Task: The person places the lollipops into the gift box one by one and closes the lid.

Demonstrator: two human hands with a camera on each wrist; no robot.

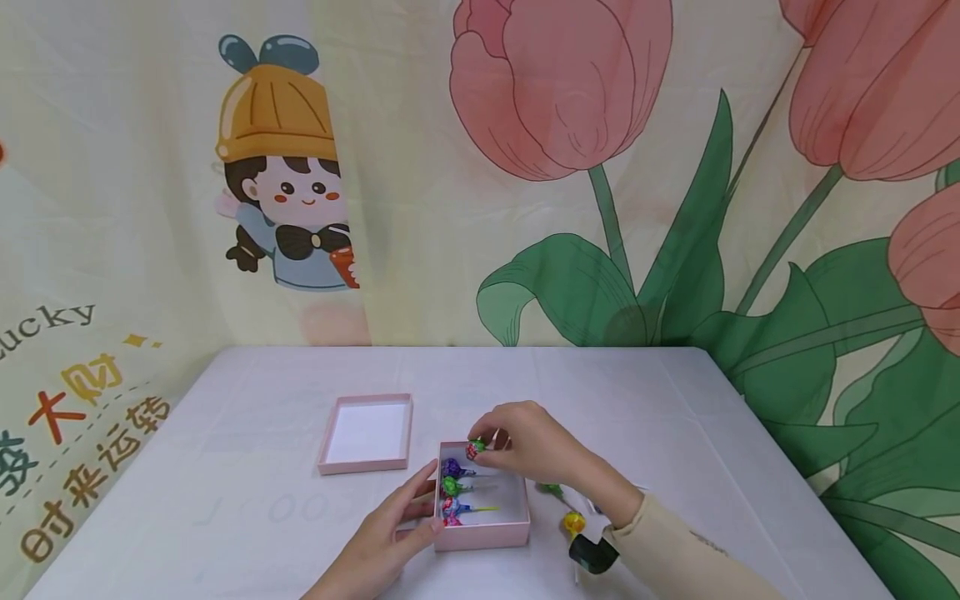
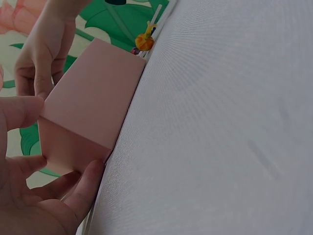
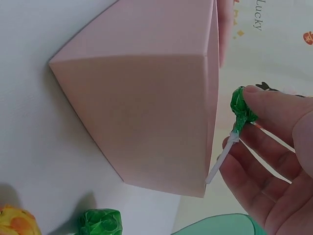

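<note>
A pink box (image 1: 482, 536) stands on the table with several wrapped lollipops (image 1: 452, 486) lying in it, heads toward its left wall. My left hand (image 1: 386, 533) holds the box by its left side; in the left wrist view the fingers and thumb of that hand (image 2: 46, 181) touch its pink walls (image 2: 93, 93). My right hand (image 1: 543, 446) is over the box's far part, pinching a green-wrapped lollipop (image 1: 476, 448). In the right wrist view, thumb and fingers (image 3: 274, 142) grip the green head (image 3: 240, 105), its white stick pointing down beside the box edge.
Left of the box lies a pink-rimmed lid (image 1: 364, 465) with a white inside. Right of the box are a yellow lollipop (image 1: 573, 522) and a green one (image 1: 551, 490), near a black band (image 1: 592, 554) at my right wrist. A printed curtain hangs behind the table.
</note>
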